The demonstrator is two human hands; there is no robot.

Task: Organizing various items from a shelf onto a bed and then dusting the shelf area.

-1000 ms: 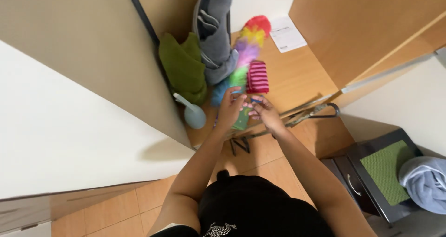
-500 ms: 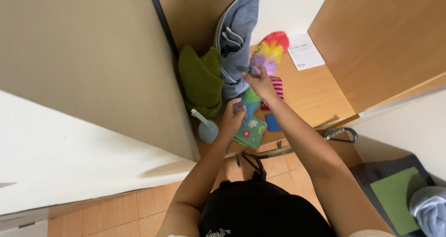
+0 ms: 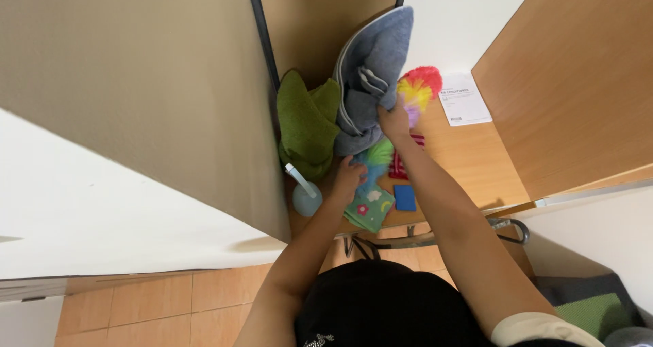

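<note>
head view: right hand (image 3: 393, 121) closed on the lower edge of the grey towel (image 3: 371, 75), just beside the rainbow duster (image 3: 416, 89). left hand (image 3: 348, 177) lies on the desk (image 3: 469, 163), fingers curled at the duster's teal end; whether it grips, cannot tell. green towel (image 3: 306, 123) left of grey one. spray bottle (image 3: 306, 194) at the desk corner. patterned cloth (image 3: 371, 207) and blue sponge (image 3: 405, 197) near the front edge. paper sheet (image 3: 464, 99) at back.

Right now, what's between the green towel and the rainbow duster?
The grey-blue towel hangs between the green towel and the rainbow duster, seen in the head view. The right hand touches it.
</note>
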